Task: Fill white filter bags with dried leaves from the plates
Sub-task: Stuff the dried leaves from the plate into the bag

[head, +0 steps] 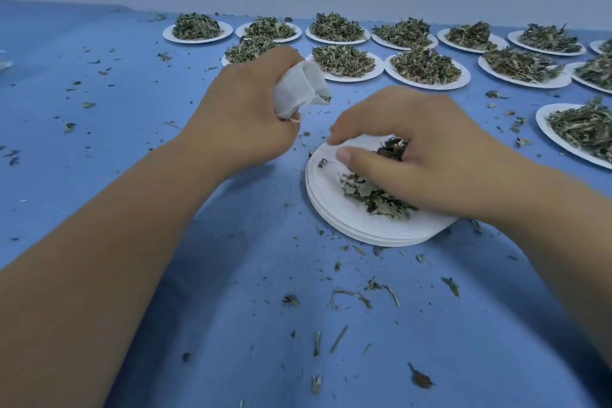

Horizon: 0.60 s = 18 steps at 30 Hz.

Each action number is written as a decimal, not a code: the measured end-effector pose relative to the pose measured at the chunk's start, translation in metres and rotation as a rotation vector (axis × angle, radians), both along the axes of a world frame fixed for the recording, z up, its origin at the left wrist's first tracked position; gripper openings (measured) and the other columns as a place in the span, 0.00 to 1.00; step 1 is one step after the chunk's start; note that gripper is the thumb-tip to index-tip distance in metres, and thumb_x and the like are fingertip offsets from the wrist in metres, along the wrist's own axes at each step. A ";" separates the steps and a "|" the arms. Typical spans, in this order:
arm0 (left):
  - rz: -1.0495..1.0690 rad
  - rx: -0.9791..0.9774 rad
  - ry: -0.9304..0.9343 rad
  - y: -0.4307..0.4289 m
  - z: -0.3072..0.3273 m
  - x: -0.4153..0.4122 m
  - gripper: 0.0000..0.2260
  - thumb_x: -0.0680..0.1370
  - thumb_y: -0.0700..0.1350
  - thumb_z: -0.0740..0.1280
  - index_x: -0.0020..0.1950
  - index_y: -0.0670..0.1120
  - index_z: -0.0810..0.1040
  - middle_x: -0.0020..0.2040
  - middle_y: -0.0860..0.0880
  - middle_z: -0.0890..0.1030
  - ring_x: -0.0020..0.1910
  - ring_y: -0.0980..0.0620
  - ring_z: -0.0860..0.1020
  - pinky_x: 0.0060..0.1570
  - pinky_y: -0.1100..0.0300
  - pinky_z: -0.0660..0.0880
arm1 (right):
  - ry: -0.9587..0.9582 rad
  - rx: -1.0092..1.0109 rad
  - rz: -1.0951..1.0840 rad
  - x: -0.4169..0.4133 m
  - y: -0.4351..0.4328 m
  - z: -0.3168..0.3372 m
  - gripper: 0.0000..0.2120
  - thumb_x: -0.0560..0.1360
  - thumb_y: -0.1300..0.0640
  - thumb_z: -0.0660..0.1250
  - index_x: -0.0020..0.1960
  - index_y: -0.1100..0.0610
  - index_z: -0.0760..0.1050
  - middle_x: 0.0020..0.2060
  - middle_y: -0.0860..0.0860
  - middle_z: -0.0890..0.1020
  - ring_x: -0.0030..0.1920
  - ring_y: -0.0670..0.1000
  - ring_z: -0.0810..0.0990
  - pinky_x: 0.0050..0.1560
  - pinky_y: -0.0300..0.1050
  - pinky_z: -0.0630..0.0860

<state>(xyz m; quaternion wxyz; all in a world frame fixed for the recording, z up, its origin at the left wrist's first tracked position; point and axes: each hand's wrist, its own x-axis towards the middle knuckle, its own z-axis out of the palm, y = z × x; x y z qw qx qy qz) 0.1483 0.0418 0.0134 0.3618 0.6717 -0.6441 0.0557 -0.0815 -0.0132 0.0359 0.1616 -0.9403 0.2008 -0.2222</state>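
A white bag (299, 89) is gripped in the left hand (245, 113), bunched inside the curled fingers so that only its wrinkled upper part is seen past the knuckles. Its mouth is turned toward the right hand (414, 156), a scrap of leaf shows at the opening, and a thin string hangs under the fist. The bag is held off the blue cloth (231, 308), apart from the stack (331, 202) of white plates. How full it is cannot be told.

The right hand is set down on that stack, just below and to the right of the left hand. Its fingers are curled over the leaves (374, 195) — a dark clump is pinched among them, with the thumb laid along the near side. More leaves are spread under the palm and back toward the wrist, while the part of the top plate ahead of the thumb is bare.

Beyond both hands, two rows of heaped plates (347, 78) are laid out along the far edge of the cloth, and one more plate (543, 119) is seen further out to the right of the right hand. Crumbs (351, 295) are scattered around both forearms — most thickly between them, nearer than the stack.
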 end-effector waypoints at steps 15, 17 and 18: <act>-0.106 0.104 0.082 0.001 -0.015 -0.027 0.14 0.73 0.47 0.72 0.56 0.58 0.76 0.42 0.56 0.81 0.42 0.53 0.78 0.42 0.50 0.78 | 0.190 -0.191 0.134 0.002 -0.002 -0.002 0.17 0.82 0.48 0.61 0.36 0.50 0.75 0.32 0.46 0.75 0.37 0.47 0.74 0.41 0.52 0.71; -0.101 0.114 0.073 0.001 -0.014 -0.027 0.14 0.73 0.46 0.71 0.57 0.57 0.76 0.43 0.55 0.81 0.42 0.51 0.78 0.42 0.49 0.78 | 0.192 -0.144 0.097 -0.003 -0.007 0.001 0.15 0.80 0.40 0.60 0.46 0.46 0.80 0.41 0.42 0.80 0.46 0.44 0.77 0.48 0.49 0.74; -0.099 0.113 0.068 0.001 -0.014 -0.027 0.15 0.72 0.46 0.71 0.57 0.57 0.76 0.44 0.54 0.81 0.43 0.50 0.78 0.42 0.49 0.78 | 0.249 -0.119 0.072 -0.005 -0.010 0.002 0.17 0.78 0.35 0.59 0.54 0.43 0.80 0.48 0.40 0.80 0.53 0.43 0.77 0.54 0.48 0.74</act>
